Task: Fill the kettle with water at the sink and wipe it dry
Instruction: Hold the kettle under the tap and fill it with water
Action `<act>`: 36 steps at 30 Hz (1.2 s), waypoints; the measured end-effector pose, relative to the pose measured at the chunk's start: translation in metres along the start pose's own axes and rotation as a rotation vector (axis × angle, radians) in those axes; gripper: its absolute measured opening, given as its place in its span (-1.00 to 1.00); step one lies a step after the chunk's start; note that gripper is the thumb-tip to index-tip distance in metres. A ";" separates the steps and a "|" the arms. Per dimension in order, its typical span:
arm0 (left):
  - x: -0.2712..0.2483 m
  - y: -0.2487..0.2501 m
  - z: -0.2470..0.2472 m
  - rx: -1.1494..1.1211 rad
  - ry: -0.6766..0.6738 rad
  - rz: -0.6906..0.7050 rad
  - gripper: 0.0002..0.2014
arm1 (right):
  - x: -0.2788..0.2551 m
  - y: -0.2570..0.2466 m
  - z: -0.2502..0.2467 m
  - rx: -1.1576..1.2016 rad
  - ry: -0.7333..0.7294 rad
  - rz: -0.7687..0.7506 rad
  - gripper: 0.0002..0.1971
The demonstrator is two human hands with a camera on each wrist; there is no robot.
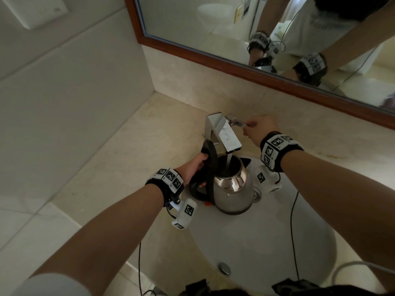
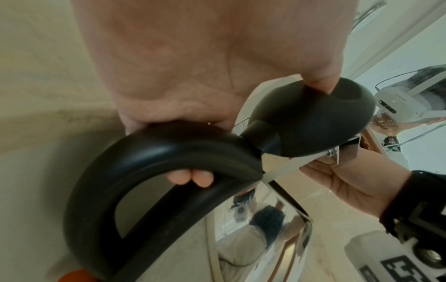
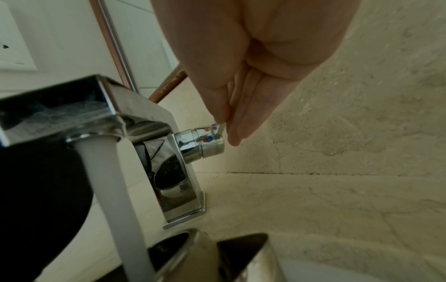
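A steel kettle (image 1: 233, 191) with a black handle (image 2: 154, 158) stands in the white sink (image 1: 267, 242) under the chrome tap (image 1: 224, 133). Its black lid (image 1: 210, 154) is tipped up and open. A stream of water (image 3: 115, 190) runs from the spout into the kettle's mouth. My left hand (image 1: 196, 167) grips the handle, its thumb (image 2: 321, 80) on the lid (image 2: 311, 118). My right hand (image 1: 260, 129) pinches the thin lever (image 1: 240, 124) at the tap's right side, above the knob with red and blue dots (image 3: 202, 141).
A beige marble counter (image 1: 139, 150) surrounds the sink, with a tiled wall on the left. A wood-framed mirror (image 1: 235, 67) hangs behind the tap. The sink drain (image 1: 224, 268) lies near the front. Cables trail from both wrist cameras across the basin.
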State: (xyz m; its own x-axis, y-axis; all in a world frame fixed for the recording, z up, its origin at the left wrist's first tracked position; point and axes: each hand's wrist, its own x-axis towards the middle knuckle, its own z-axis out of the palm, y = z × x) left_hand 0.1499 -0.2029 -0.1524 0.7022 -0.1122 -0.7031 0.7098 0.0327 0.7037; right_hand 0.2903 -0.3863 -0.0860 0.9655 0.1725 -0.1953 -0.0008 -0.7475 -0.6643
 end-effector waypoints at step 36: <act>0.006 -0.005 -0.005 0.002 0.006 0.008 -0.19 | -0.002 -0.004 -0.002 -0.021 0.009 0.013 -0.85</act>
State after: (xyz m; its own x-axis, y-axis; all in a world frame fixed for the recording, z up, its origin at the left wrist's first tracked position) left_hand 0.1508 -0.1992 -0.1611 0.7085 -0.1057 -0.6978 0.7038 0.0315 0.7097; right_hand 0.2887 -0.3851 -0.0820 0.9677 0.1567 -0.1974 -0.0083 -0.7630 -0.6464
